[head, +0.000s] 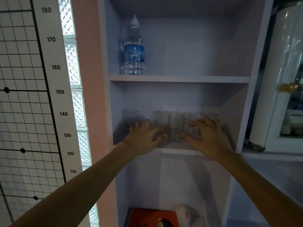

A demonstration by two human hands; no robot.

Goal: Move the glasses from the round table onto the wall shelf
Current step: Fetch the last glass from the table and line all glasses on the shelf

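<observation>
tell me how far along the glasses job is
Looks mostly done: five clear glasses stand on the middle shelf, from the far-left glass to the front glass. In hand: nothing; the left hand and right hand sit open either side of the front glass. Left: unclear, since the round table is out of view.

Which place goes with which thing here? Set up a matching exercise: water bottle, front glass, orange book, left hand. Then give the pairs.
Things:
1. water bottle
2. front glass
3. orange book
4. left hand

Places:
A. bottom compartment
B. between the two hands, middle shelf
C. upper shelf, left side
D. left of the front glass, fingers spread open

Pairs: 1-C, 2-B, 3-A, 4-D
</observation>
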